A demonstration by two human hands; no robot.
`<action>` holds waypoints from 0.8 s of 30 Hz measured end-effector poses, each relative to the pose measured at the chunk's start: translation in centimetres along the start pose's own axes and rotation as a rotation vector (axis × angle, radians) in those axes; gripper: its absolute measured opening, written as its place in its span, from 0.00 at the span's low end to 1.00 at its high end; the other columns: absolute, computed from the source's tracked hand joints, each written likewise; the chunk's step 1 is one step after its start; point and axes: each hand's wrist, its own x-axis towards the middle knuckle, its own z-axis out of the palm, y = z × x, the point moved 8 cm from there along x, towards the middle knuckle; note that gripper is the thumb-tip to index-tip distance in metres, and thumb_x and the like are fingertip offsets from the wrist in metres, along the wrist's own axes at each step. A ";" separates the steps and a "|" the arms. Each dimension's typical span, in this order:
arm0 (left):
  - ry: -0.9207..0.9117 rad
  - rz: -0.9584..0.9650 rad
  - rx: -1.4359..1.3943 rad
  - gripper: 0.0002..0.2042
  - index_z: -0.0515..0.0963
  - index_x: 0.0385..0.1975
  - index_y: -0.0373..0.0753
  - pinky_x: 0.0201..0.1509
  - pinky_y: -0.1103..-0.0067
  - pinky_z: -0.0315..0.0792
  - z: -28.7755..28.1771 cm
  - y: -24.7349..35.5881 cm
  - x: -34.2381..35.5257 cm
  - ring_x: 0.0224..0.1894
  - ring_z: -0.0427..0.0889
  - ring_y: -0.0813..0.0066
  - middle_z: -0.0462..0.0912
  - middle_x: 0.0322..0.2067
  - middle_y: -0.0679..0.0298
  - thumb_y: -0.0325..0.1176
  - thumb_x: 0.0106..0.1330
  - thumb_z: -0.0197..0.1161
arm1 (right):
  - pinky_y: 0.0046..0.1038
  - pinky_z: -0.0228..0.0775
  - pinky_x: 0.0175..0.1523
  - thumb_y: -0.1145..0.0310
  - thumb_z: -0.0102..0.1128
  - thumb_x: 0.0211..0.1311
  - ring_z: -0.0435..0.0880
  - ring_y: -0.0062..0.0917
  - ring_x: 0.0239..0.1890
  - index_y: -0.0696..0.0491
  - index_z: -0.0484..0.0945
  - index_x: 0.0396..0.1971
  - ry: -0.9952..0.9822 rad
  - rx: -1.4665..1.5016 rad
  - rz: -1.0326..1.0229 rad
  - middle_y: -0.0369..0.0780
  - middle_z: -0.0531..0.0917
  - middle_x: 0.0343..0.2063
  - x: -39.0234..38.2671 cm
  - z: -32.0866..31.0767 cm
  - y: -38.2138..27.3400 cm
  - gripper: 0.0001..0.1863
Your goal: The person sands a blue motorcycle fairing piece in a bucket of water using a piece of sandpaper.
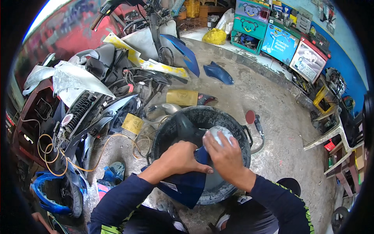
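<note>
A dark blue motorcycle body panel (183, 187) lies tilted over the near rim of a round black tub (156, 136). My left hand (183, 158) grips the panel's upper edge, thumb stretched across it toward the right. My right hand (224, 152) has its fingers curved over a pale, whitish rounded thing (221, 134), held at the panel's upper end above the tub. Whether that is a wet cloth, a pad or something else, I cannot make out. Cloudy greyish water (218, 183) shows inside the tub, beside my right wrist.
Stripped motorcycle parts (89, 93) crowd the left, with a looped hose (97, 169) on the concrete. Yellow sandpaper sheets (182, 97) and a blue panel (218, 73) lie beyond the tub. A sander with a round red disc (250, 117) rests at its right. Green drawers (248, 27) stand at the back.
</note>
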 end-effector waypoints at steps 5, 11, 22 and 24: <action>0.050 -0.002 0.029 0.41 0.82 0.28 0.24 0.42 0.62 0.78 -1.4 0.3 0.0 0.34 0.86 0.43 0.84 0.27 0.39 0.67 0.39 0.79 | 0.45 0.70 0.55 0.64 0.55 0.61 0.78 0.40 0.59 0.54 0.79 0.57 0.005 -0.056 -0.074 0.42 0.79 0.61 0.0 -0.5 0.0 0.24; 0.052 0.013 0.032 0.44 0.82 0.29 0.25 0.46 0.61 0.79 -1.5 0.3 0.2 0.38 0.86 0.42 0.85 0.30 0.41 0.71 0.38 0.76 | 0.44 0.70 0.56 0.67 0.55 0.59 0.78 0.43 0.60 0.57 0.76 0.60 0.018 0.032 -0.121 0.44 0.79 0.61 0.0 -1.9 -1.3 0.27; 0.063 0.014 0.056 0.43 0.83 0.28 0.27 0.44 0.60 0.80 -1.5 0.8 0.6 0.36 0.86 0.42 0.85 0.29 0.42 0.72 0.38 0.76 | 0.47 0.69 0.57 0.60 0.58 0.59 0.78 0.40 0.59 0.55 0.80 0.56 0.011 -0.057 -0.021 0.42 0.79 0.61 0.5 -1.2 0.0 0.26; 0.123 0.038 0.049 0.42 0.83 0.27 0.27 0.43 0.60 0.80 -1.6 0.7 0.6 0.35 0.86 0.42 0.85 0.28 0.43 0.72 0.38 0.75 | 0.47 0.68 0.57 0.60 0.58 0.59 0.78 0.40 0.59 0.55 0.80 0.57 0.017 -0.042 -0.031 0.42 0.79 0.61 -0.4 -1.1 -0.7 0.26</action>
